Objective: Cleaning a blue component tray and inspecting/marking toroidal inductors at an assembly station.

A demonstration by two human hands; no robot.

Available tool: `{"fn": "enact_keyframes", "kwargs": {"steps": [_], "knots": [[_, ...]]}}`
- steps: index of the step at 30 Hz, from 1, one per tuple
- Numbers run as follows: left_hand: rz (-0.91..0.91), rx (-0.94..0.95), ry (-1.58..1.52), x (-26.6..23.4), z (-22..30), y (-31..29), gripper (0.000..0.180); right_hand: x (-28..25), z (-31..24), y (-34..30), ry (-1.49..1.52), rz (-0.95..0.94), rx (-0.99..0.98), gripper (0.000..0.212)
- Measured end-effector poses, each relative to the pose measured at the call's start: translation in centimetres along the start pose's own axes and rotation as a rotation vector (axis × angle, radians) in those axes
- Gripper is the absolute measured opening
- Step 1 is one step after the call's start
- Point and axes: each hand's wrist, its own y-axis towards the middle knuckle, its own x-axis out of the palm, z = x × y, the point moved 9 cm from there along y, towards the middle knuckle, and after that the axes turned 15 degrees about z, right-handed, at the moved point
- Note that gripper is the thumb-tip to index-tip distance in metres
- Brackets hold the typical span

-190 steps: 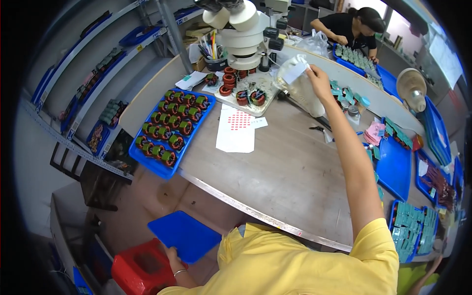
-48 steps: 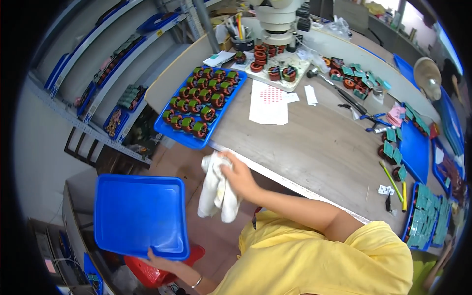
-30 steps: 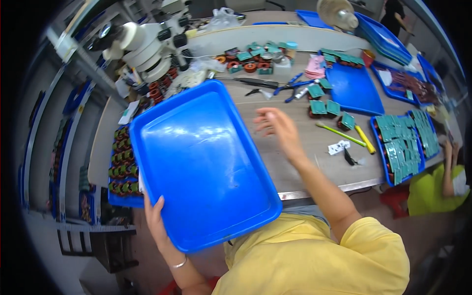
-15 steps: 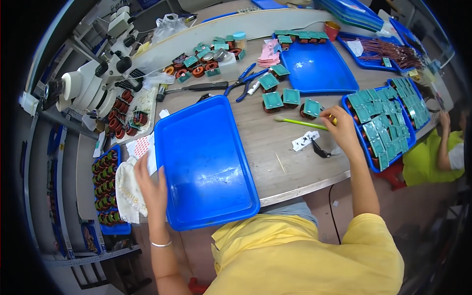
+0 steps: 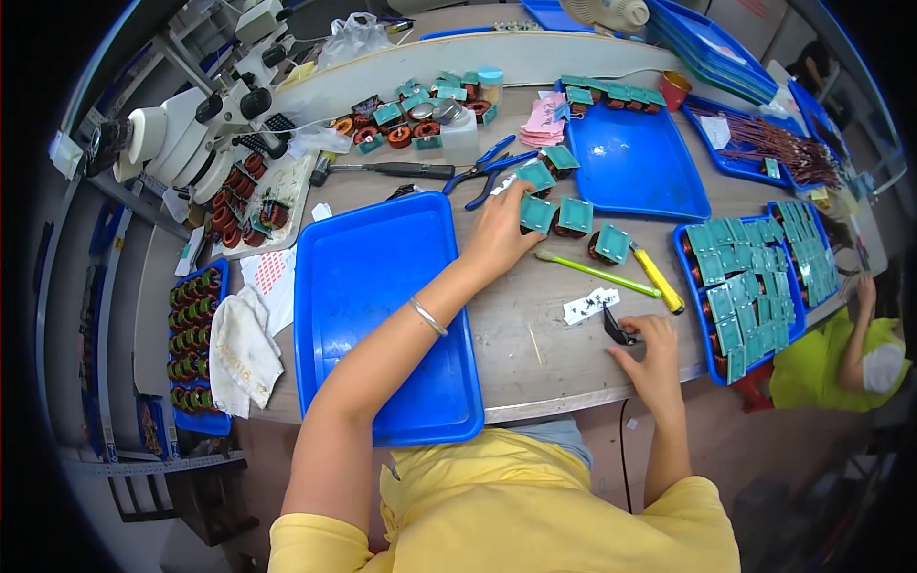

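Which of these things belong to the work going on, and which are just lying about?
Seemingly in the work:
- green-topped coil, at the left hand
- small black tool, at the right hand
- blue tray under the left forearm, probably

Seemingly just lying about:
- white cloth
- black-handled hammer
- blue-handled pliers
- pink slips

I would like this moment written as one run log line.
left hand: at green-topped coil | right hand: at small black tool | nearest blue tray: under left forearm | white cloth: left of tray
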Motion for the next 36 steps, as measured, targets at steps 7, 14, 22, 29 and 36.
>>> {"fn": "enact_keyframes", "kwargs": {"steps": [7, 14, 22, 29, 36], "knots": [[0.082, -0.201, -0.333, -2.4, -1.6, 0.2, 0.039, 0.2, -0.5, -0.4, -0.007, 0.068, -0.072, 0.024], [-0.090, -1.080, -1.236, -7.0, 1.8, -4.4, 0.029, -2.8, -0.3, 0.7, 0.048, 0.284, -0.062, 0.016], [-0.088, -0.651, -1.083, -11.4, 7.5, -6.8, 0.052, -0.6, -3.6, 5.3, 0.764, 0.197, 0.141, 0.022], [-0.034, -0.614, -1.133, -11.7, 8.1, -7.3, 0.056, 0.3, -11.5, 9.7, 0.984, -0.055, -0.125, 0.026], [-0.078, -0.783, -1.276, -11.1, 7.7, -7.8, 0.056, 2.1, -13.7, 8.3, 0.834, -0.160, -0.257, 0.061]]}}
